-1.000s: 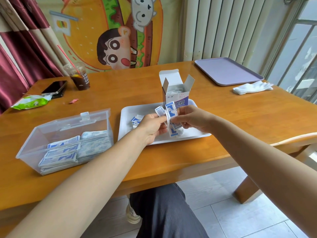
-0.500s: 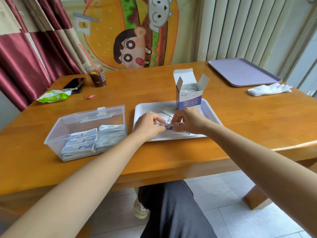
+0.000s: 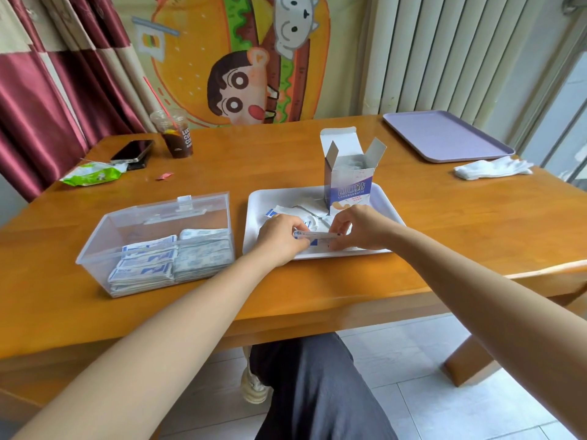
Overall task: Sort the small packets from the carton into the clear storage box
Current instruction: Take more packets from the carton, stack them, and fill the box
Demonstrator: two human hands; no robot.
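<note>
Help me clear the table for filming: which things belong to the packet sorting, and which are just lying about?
Job: carton, clear storage box, white tray, packets pinched between left hand and right hand.
Lying about: phone, iced drink, green wrapper, purple tray, white gloves, red scrap.

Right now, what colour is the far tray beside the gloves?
The far tray is lilac; head view.

The left hand (image 3: 281,238) and right hand (image 3: 359,230) cover most of the loose packets (image 3: 279,211) on the tray (image 3: 257,198), so there's no counting them. The stack (image 3: 317,235) pinched between both hands shows edge-on only, print too small to read. Just beyond the right hand, the open carton (image 3: 349,192) shows its contents as a grey blur.
</note>
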